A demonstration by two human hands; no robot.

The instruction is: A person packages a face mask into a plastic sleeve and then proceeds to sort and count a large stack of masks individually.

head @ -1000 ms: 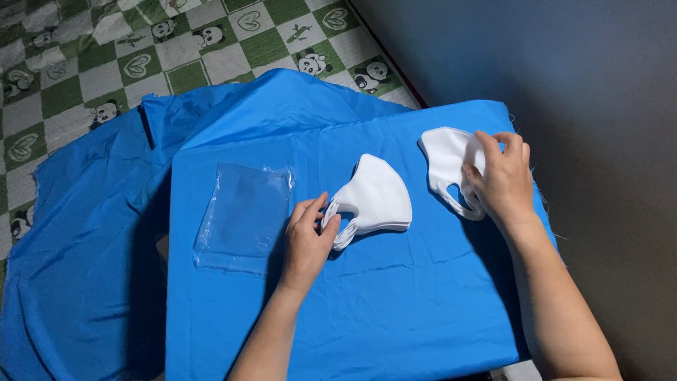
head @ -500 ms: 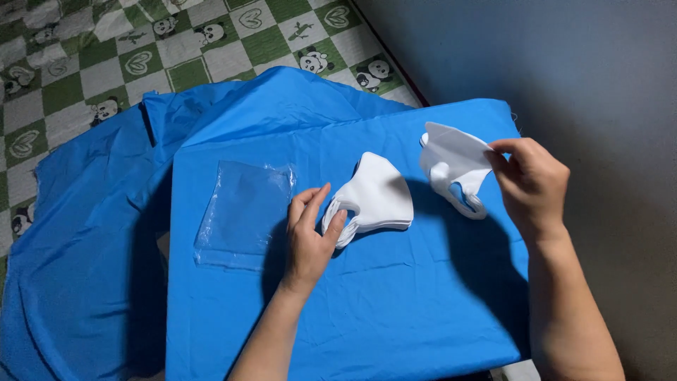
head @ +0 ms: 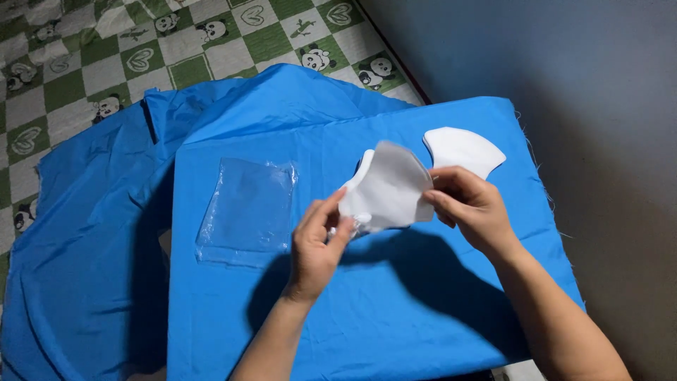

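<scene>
The right hand [head: 471, 206] has carried its white mask [head: 389, 189] left from the pile [head: 462, 149] by the cloth's right edge, to above the middle. The left hand [head: 317, 243] has lifted off the stack and now pinches that mask's lower left edge, so both hands hold it in the air.

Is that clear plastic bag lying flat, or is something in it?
Flat and seemingly empty: the bag lies spread on the blue cloth, which shows through it. Both hands are away from it.
</scene>
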